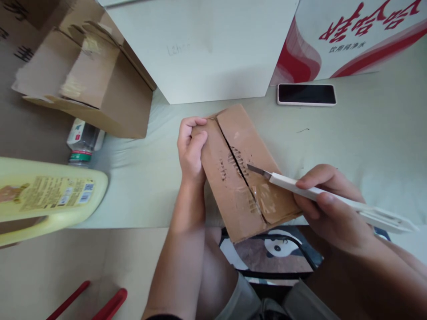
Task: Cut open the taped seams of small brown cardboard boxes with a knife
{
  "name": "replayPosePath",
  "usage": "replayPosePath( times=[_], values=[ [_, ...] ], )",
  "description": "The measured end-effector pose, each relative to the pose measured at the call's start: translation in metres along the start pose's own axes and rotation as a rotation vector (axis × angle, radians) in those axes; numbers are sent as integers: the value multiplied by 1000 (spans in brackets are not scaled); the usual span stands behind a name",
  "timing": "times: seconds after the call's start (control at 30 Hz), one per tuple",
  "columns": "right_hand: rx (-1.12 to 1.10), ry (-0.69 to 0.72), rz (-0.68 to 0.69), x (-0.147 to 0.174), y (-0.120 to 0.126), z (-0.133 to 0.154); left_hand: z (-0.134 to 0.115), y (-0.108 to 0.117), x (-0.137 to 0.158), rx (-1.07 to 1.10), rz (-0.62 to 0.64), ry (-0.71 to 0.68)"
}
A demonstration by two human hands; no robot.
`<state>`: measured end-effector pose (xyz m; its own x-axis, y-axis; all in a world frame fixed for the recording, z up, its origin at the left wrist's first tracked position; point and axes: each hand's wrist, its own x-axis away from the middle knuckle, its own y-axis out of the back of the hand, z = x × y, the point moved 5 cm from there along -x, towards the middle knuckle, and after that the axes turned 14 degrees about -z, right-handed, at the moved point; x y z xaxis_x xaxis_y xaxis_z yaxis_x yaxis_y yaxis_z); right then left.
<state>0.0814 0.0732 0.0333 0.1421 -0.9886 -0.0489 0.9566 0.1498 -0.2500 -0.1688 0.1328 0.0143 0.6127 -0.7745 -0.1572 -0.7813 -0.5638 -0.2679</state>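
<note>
A brown cardboard box lies tilted in front of me, its flaps meeting at a dark slit that runs lengthwise. Torn patches and scraps of clear tape mark its top. My left hand is closed around the box's far left corner, thumb on top. In my right hand is a white utility knife with its blade out. The blade points left over the right flap, close to the slit; whether it touches the cardboard I cannot tell.
Behind the box stand a white box and a red-and-white carton. A phone lies on the pale green cloth. To the left are an opened carton, a clear bottle and a yellow jug.
</note>
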Motion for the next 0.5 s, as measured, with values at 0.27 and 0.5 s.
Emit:
replayPosePath(
  times=[0.27, 0.5],
  values=[
    [-50, -65, -45, 0, -2, -2, 3, -2, 0, 59, 4, 19],
    [-43, -69, -33, 0, -3, -2, 6, 0, -1, -21, 7, -9]
  ],
)
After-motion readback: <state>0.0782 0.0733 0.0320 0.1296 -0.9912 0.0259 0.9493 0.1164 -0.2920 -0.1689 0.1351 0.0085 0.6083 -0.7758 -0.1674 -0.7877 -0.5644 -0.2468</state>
